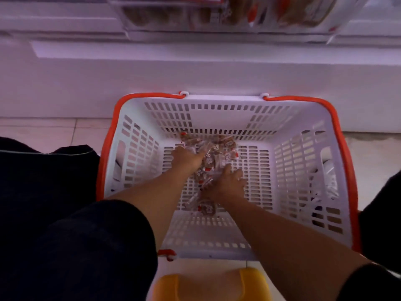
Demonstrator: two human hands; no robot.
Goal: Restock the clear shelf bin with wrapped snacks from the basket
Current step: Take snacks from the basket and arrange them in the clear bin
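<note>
A: Where do we locate the stock?

B: We find the wrapped snacks [213, 157] on the slotted floor of the white basket [303, 161], which has orange handles [338, 135] folded down along its rim. The pile runs from the far middle of the floor toward the near wall. The basket stands on the tiled floor [54, 131], against the white shelf base [195, 74].

A: And the hands?

B: Both reach down into the basket. Our left hand [187, 158] lies on the left edge of the pile, fingers pushed in among the wrappers; we cannot tell whether they close on any. Our right hand [227, 181] rests on the near part of the pile, fingers spread over the wrappers and the basket floor.

A: The clear shelf bin?

B: The clear shelf bin [217, 20] sits above the base at the top of the view, blurred, with brown packets visible through its wall. A yellow stool [208, 283] shows at the near edge.
</note>
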